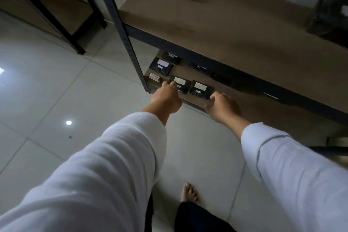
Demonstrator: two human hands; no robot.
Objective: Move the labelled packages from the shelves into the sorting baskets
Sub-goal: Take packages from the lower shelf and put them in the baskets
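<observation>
Packages (190, 87) on low shelf (195, 100), both hands (166, 98) outstretched, fingers curled.

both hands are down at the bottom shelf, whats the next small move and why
Probably close each hand on the package in front of it and lift. The left hand already touches one black labelled package; the right hand sits at the corner of its neighbour. No basket is in view.

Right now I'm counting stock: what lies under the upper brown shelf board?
Under the upper brown shelf board, several black labelled packages lie on the lower shelf; farther back, the board hides the rest.
</observation>
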